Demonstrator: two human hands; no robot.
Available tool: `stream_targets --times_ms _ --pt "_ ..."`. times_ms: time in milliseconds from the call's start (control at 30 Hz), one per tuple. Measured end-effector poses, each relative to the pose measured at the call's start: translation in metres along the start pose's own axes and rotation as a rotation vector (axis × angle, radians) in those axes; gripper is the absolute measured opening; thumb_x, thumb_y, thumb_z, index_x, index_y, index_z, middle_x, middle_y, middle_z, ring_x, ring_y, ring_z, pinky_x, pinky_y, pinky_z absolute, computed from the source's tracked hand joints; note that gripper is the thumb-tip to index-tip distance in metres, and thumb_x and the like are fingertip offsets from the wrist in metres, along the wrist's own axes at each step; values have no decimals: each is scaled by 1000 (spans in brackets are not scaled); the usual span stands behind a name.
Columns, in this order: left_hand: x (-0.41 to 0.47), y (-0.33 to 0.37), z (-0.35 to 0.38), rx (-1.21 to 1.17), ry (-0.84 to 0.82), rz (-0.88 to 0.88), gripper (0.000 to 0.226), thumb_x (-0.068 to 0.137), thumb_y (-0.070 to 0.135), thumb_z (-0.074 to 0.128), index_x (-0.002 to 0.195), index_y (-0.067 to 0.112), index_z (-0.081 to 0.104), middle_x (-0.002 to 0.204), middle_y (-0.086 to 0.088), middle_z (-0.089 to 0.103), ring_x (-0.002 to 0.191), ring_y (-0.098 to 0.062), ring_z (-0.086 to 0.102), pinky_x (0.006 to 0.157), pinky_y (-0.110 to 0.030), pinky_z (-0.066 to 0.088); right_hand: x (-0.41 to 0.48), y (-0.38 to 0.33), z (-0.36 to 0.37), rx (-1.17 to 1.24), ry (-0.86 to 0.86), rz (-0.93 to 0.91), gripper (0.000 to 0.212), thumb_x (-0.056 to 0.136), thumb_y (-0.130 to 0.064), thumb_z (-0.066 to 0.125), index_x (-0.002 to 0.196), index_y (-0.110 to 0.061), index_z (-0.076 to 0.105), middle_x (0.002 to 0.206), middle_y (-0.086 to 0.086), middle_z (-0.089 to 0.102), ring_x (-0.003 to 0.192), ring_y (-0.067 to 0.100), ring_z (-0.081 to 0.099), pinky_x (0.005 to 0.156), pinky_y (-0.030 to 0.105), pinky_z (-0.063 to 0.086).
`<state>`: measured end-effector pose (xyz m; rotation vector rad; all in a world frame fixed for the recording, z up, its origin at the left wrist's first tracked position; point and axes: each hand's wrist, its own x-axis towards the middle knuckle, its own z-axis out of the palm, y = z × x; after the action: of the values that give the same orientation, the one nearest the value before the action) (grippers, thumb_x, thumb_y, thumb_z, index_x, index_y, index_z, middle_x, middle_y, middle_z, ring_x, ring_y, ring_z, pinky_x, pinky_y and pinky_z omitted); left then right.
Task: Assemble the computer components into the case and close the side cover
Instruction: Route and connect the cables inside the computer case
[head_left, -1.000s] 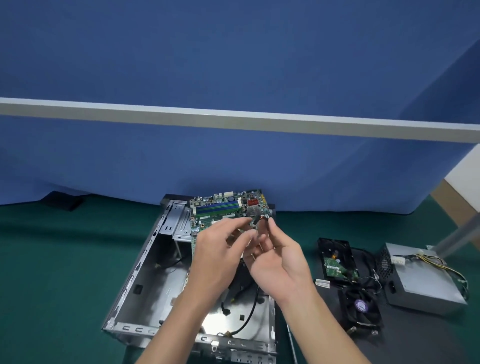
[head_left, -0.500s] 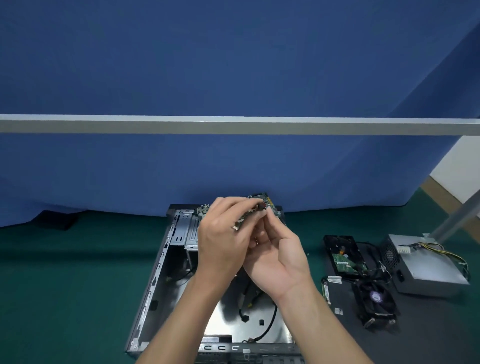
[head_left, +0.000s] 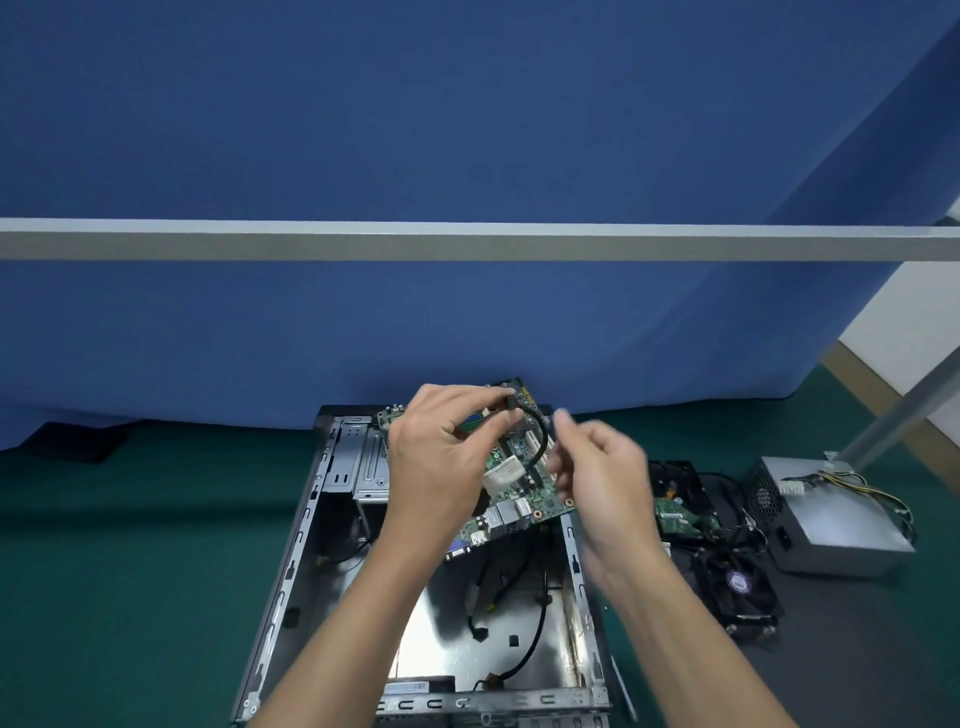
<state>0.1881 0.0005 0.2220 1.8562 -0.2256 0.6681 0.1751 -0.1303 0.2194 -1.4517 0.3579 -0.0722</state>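
Note:
An open silver computer case (head_left: 306, 545) lies on the green mat. A green motherboard (head_left: 524, 493) sits tilted over its far right part. My left hand (head_left: 441, 457) pinches the plug of a black cable (head_left: 540, 441) above the board; the cable loops down to the right. My right hand (head_left: 597, 467) hovers just right of the cable, blurred, fingers loosely curled and holding nothing. Loose black wires (head_left: 530, 649) lie on the case floor.
Right of the case lie a hard drive (head_left: 675, 499), a black cooler fan (head_left: 737, 582) and a silver power supply (head_left: 831, 525) with coloured wires. A blue curtain and a grey bar stand behind. A slanted metal leg (head_left: 904, 405) is at the far right.
My hands have come apart: the right hand let go and moved right, while the left hand keeps the cable plug. The motherboard is now more exposed.

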Motion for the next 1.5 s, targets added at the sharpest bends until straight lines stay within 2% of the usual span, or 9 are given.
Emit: stream_targets --times_ms 167,467,667,833,967,1100,1267,1400,1500 --pt "9 -3 16 111 -37 -28 16 80 14 78 96 14 78 93 7 71 97 -13 59 82 -43 52 45 -12 -15 -379 -333 -348 17 95 -38 55 97 -26 67 94 -13 69 93 3 63 83 23 50" --pt "3 -34 24 307 -89 -263 24 83 21 76 106 21 75 97 22 61 99 -4 60 87 -24 47 109 18 -9 -147 -644 -85 18 93 -20 62 79 -17 72 55 -4 45 52 10 35 50 22 30" --pt "-53 -87 -8 236 28 -893 11 90 17 67 100 22 69 96 5 71 92 -16 67 91 -40 54 128 26 9 -730 -587 -443 18 98 -28 52 104 -27 69 53 -16 55 45 4 45 50 23 38" --pt "-87 -120 -9 136 56 -1188 26 94 22 63 116 10 63 105 -3 67 101 -23 64 96 -43 52 112 59 20 -1048 -709 -498 23 100 -27 47 113 -24 65 92 -7 65 70 9 50 67 27 38" --pt "-95 -127 -4 -154 118 -1296 15 96 16 60 98 3 67 95 -4 67 81 -18 67 66 -24 56 94 81 27 -1030 -829 -383 17 97 -24 53 105 -20 68 79 -15 57 63 -6 44 67 24 40" --pt "-98 -134 -8 -339 175 -1338 12 96 8 58 93 3 69 98 -14 70 89 -26 67 78 -32 57 80 95 32 -1045 -831 -230 11 93 -29 61 90 -24 70 76 -16 63 77 4 60 80 30 48" --pt "-97 -147 -14 -497 155 -1422 13 93 7 61 104 0 67 103 -16 70 91 -25 69 76 -31 60 80 88 40 -1057 -771 -46 7 88 -25 68 85 -23 73 71 -15 68 59 -7 61 58 13 41" --pt "-102 -154 -16 -687 140 -1429 10 94 6 59 101 2 66 75 -5 75 70 -16 73 71 -29 61 85 79 47 -1134 -792 117 17 86 -25 70 74 -15 74 67 -6 72 50 -1 59 57 21 43" --pt "-108 -157 -18 -807 95 -1401 13 93 10 61 103 3 65 94 -13 75 85 -25 73 64 -25 58 88 75 51 -1217 -793 174 27 88 -28 67 68 -12 74 60 -4 70 52 6 56 57 24 41"
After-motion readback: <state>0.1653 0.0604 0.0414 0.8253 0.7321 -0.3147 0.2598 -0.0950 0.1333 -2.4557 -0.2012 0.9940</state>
